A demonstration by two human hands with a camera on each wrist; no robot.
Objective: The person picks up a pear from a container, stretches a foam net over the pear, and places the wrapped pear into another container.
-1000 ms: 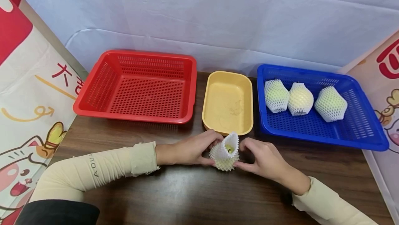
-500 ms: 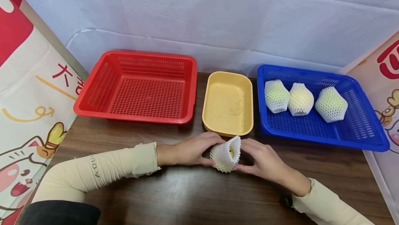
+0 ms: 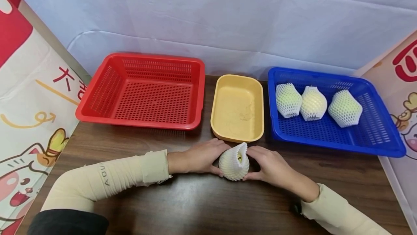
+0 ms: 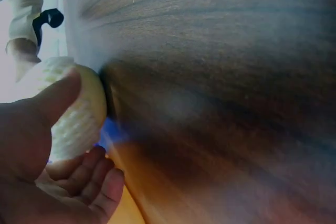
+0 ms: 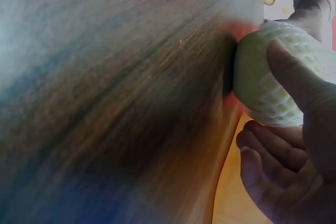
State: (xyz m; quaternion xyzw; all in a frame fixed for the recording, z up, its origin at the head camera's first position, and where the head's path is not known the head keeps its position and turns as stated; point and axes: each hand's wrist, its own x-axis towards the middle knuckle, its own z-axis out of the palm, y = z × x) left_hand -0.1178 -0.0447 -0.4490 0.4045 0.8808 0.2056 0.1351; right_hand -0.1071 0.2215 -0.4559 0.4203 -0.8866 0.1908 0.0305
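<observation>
A pale yellow-green fruit (image 3: 234, 166) in a white foam net sleeve (image 3: 232, 157) stands at the near side of the yellow tray. The sleeve's top is gathered into an open point, with a dark stem showing inside. From the left side my left hand (image 3: 203, 157) holds it, thumb (image 4: 65, 90) pressed on the net and fingers curled beneath in that wrist's view. Opposite, my right hand (image 3: 272, 166) grips the other side, its thumb (image 5: 286, 64) on the net. Both wrist views show the fruit's underside bare of net, close over the table.
Behind the hands stands the yellow tray (image 3: 260, 119). A red slotted basket (image 3: 138, 121) is at the left. The blue basket (image 3: 329, 144) at the right bears three net-wrapped fruits (image 3: 314, 104). Cloth (image 3: 208, 21) hangs behind the wooden table (image 3: 182, 206).
The sleeve's point has turned and sunk lower round the fruit. Both hands have closed in on its sides and shifted slightly. Baskets and tray stay where they were.
</observation>
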